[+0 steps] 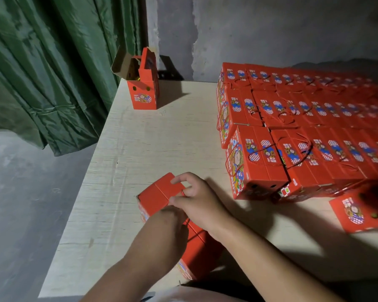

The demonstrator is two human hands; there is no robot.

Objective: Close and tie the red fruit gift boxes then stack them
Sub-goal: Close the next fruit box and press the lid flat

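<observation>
A red box (162, 192) lies on its side at the near edge of the table (140, 138), with both hands on it. The right hand (196, 199) has its fingers curled, pinching at the box's top flap where a thin red cord shows. The left hand (172, 214) lies on the middle of the box; its fingers are turned away, so I cannot tell how they grip. Far back at the left, an open box (143, 92) stands upright with its flaps raised. At the right, a stack (292, 127) of closed boxes with cord handles fills that side of the table, and one more closed box (360, 212) lies just in front of it. A green curtain (52, 62) hangs behind.
</observation>
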